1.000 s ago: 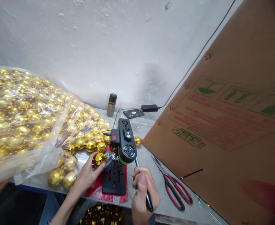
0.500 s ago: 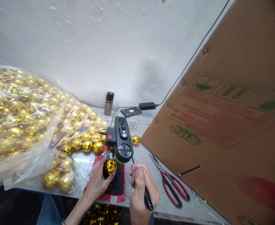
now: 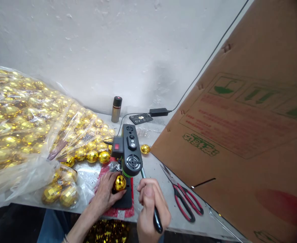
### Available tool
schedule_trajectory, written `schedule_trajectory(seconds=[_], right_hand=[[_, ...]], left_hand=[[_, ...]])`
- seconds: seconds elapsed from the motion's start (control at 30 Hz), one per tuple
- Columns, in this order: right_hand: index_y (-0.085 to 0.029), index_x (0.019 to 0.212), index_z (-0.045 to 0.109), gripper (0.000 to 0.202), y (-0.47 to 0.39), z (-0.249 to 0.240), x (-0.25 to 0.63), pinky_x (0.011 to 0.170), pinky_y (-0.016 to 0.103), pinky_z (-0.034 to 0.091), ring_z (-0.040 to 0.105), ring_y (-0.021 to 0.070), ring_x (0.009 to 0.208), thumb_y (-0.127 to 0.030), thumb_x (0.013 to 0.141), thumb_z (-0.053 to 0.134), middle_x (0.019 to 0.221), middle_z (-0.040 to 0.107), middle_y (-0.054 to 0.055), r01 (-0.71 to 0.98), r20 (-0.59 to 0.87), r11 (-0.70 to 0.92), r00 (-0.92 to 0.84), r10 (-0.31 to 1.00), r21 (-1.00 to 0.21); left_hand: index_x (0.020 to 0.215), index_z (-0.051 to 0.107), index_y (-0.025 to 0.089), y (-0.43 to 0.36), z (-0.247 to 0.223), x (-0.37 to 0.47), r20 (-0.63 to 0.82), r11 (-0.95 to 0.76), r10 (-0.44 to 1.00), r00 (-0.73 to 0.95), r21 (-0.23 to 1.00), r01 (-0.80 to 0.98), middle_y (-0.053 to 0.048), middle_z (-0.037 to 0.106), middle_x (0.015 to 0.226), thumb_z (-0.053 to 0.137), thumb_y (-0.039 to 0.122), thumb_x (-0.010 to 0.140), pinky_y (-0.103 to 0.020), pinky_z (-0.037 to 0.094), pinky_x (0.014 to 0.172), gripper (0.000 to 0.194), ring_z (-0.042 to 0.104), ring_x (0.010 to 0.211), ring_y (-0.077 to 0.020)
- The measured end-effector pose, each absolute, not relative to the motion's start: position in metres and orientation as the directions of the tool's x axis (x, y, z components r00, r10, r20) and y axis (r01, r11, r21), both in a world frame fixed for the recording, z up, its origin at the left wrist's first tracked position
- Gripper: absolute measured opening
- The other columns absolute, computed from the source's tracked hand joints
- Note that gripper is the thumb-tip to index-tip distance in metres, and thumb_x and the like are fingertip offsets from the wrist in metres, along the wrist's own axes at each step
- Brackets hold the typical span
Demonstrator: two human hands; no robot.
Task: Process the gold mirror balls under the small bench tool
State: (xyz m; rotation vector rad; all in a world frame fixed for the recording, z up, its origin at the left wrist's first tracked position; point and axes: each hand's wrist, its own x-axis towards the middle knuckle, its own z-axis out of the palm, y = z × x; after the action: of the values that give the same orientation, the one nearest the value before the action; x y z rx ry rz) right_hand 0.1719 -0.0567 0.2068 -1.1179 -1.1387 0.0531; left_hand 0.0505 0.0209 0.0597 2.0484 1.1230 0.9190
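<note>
A faceted gold ball (image 3: pixel 120 182) sits between the thumb and fingers of my left hand (image 3: pixel 105 192), over the black base (image 3: pixel 124 201) of a small device. My right hand (image 3: pixel 153 206) is closed round a lever (image 3: pixel 158 221) with a black grip, whose metal rod runs up to the device. The device's black head (image 3: pixel 132 150) stands just above the ball and hides part of what lies under it. Red plastic (image 3: pixel 130 212) lies beneath the base.
A clear bag of gold balls (image 3: pixel 24 125) fills the left side. Red-handled scissors (image 3: pixel 186 202) lie right of my right hand, beside a large cardboard box (image 3: pixel 239 128). A bottle (image 3: pixel 116 109), black adapter (image 3: pixel 159 112) and loose gold ball (image 3: pixel 145 149) are behind.
The view has shifted slightly. My left thumb has moved a little lower off the ball's front, showing more of the ball. My right hand keeps its hold on the lever.
</note>
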Motion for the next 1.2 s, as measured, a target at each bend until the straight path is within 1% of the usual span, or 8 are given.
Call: schedule_trajectory(seconds=[0.1, 0.23, 0.37, 0.57, 0.7, 0.9, 0.97, 1.2], right_hand=[[-0.022, 0.071, 0.052, 0.039, -0.056, 0.210, 0.172, 0.056, 0.025, 0.039, 0.054, 0.0106, 0.060, -0.015, 0.109, 0.044, 0.067, 0.051, -0.003, 0.487, 0.700, 0.502, 0.474, 0.535, -0.714], [-0.022, 0.071, 0.052, 0.038, -0.056, 0.208, 0.174, 0.054, 0.025, 0.038, 0.053, 0.0100, 0.058, -0.012, 0.108, 0.043, 0.067, 0.051, -0.004, 0.507, 0.720, 0.512, 0.457, 0.522, -0.693], [-0.022, 0.072, 0.054, 0.037, -0.057, 0.186, 0.176, 0.053, 0.026, 0.038, 0.054, 0.0118, 0.058, -0.014, 0.107, 0.044, 0.067, 0.053, -0.002, 0.547, 0.746, 0.510, 0.433, 0.506, -0.664], [-0.023, 0.071, 0.051, 0.037, -0.053, 0.150, 0.173, 0.061, 0.028, 0.044, 0.056, 0.0131, 0.061, -0.021, 0.108, 0.042, 0.071, 0.056, -0.002, 0.592, 0.766, 0.488, 0.453, 0.456, -0.642], [-0.023, 0.070, 0.048, 0.039, -0.050, 0.157, 0.171, 0.059, 0.027, 0.042, 0.053, 0.0120, 0.059, -0.018, 0.108, 0.041, 0.069, 0.053, -0.003, 0.596, 0.788, 0.516, 0.468, 0.400, -0.616], [-0.023, 0.070, 0.047, 0.039, -0.053, 0.174, 0.172, 0.055, 0.026, 0.037, 0.052, 0.0114, 0.061, -0.014, 0.107, 0.041, 0.065, 0.048, -0.003, 0.545, 0.770, 0.544, 0.443, 0.459, -0.638], [-0.023, 0.070, 0.047, 0.038, -0.052, 0.172, 0.172, 0.055, 0.026, 0.036, 0.052, 0.0114, 0.060, -0.014, 0.107, 0.041, 0.066, 0.048, -0.004, 0.538, 0.770, 0.551, 0.453, 0.450, -0.638], [-0.024, 0.069, 0.045, 0.039, -0.045, 0.156, 0.167, 0.062, 0.030, 0.042, 0.049, 0.0126, 0.058, -0.018, 0.107, 0.040, 0.067, 0.049, -0.003, 0.624, 0.802, 0.504, 0.488, 0.346, -0.597]], left_hand=[[0.124, 0.070, 0.025, 0.024, 0.062, 0.057, 0.244, -0.451, 0.870, 0.428, 0.744, 0.492, -0.009, 0.075, 0.119, 0.080, 0.036, 0.077, -0.049, 0.054, 0.095, 0.049, 0.069, 0.109, -0.0350], [0.118, 0.070, 0.023, 0.025, 0.061, 0.061, 0.202, -0.413, 0.888, 0.414, 0.747, 0.521, -0.008, 0.075, 0.113, 0.078, 0.034, 0.074, -0.050, 0.051, 0.094, 0.046, 0.068, 0.107, -0.0350], [0.116, 0.070, 0.024, 0.023, 0.059, 0.061, 0.207, -0.423, 0.884, 0.419, 0.734, 0.531, -0.007, 0.074, 0.106, 0.079, 0.033, 0.074, -0.047, 0.049, 0.093, 0.043, 0.066, 0.102, -0.0328], [0.115, 0.069, 0.024, 0.023, 0.057, 0.061, 0.198, -0.420, 0.887, 0.418, 0.721, 0.551, -0.006, 0.072, 0.105, 0.082, 0.034, 0.072, -0.045, 0.049, 0.092, 0.045, 0.066, 0.100, -0.0327], [0.114, 0.068, 0.024, 0.023, 0.059, 0.061, 0.183, -0.411, 0.886, 0.425, 0.732, 0.543, -0.007, 0.072, 0.106, 0.081, 0.030, 0.071, -0.047, 0.049, 0.093, 0.046, 0.066, 0.101, -0.0334], [0.112, 0.068, 0.023, 0.022, 0.062, 0.063, 0.170, -0.399, 0.892, 0.419, 0.732, 0.552, -0.007, 0.072, 0.105, 0.080, 0.028, 0.070, -0.048, 0.048, 0.094, 0.044, 0.066, 0.103, -0.0345], [0.112, 0.068, 0.023, 0.022, 0.061, 0.063, 0.170, -0.396, 0.894, 0.414, 0.731, 0.555, -0.007, 0.072, 0.106, 0.080, 0.028, 0.070, -0.048, 0.048, 0.095, 0.044, 0.065, 0.104, -0.0345], [0.113, 0.067, 0.024, 0.021, 0.059, 0.063, 0.176, -0.395, 0.894, 0.411, 0.743, 0.540, -0.007, 0.073, 0.108, 0.080, 0.027, 0.070, -0.048, 0.048, 0.096, 0.045, 0.066, 0.105, -0.0344]])
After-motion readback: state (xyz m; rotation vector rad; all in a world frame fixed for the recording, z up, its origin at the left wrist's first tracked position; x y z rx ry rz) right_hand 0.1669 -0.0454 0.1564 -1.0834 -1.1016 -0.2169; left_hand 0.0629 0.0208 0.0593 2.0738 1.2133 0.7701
